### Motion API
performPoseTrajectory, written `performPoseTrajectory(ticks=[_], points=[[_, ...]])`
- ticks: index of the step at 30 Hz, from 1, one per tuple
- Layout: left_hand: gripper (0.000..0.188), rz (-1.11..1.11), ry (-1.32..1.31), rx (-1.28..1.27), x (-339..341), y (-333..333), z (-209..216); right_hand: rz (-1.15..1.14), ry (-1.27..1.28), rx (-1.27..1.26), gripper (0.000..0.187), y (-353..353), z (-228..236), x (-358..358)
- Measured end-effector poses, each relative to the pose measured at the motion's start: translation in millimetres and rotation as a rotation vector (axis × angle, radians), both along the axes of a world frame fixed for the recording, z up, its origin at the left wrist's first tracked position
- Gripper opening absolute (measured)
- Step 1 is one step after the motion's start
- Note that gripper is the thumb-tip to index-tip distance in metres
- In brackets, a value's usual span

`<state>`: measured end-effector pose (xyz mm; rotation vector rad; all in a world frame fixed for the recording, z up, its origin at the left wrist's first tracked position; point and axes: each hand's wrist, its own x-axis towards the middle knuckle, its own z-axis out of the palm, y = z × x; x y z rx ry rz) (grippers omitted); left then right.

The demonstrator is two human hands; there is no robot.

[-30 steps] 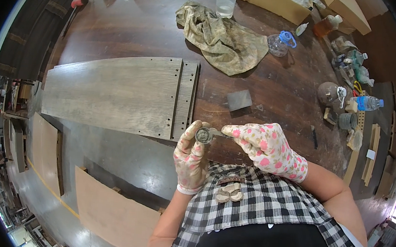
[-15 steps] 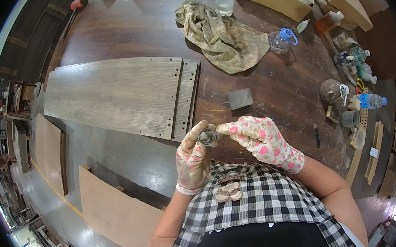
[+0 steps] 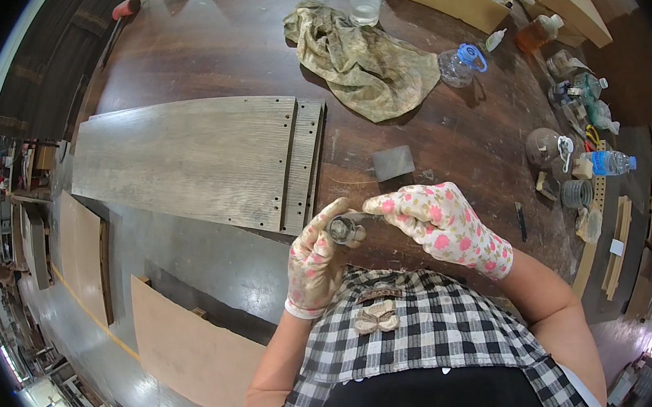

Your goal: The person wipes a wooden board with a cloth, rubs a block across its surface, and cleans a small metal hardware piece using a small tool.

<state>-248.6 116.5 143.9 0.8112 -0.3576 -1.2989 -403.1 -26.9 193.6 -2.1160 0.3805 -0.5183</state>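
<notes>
Small round cup [image 3: 341, 229] sits in the left hand [image 3: 317, 257], which pinches it by the sides; the right hand [image 3: 442, 224] pinches a thin tool [image 3: 370, 216], mostly hidden, beside the cup; grey boards [image 3: 181, 160] lie on the brown table [image 3: 215, 51].

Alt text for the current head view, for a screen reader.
A gloved left hand holds a small round container while the gloved right hand pinches what seems a thin tool beside it, at a dark table. Grey boards lie left, a crumpled cloth farther back.
</notes>
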Motion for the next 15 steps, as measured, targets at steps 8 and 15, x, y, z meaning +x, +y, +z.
performPoseTrajectory(ticks=[8, 15], points=[[0.059, -0.015, 0.037, 0.059, 1.2, -1.4, 9.6, -0.006, 0.091, 0.207, 0.021, -3.1, 2.8, 7.2], [0.063, 0.118, 0.067, 0.026, -1.1, -3.6, 7.6, -0.072, 0.020, 0.174, 0.022, 2.1, 5.7, 2.9]])
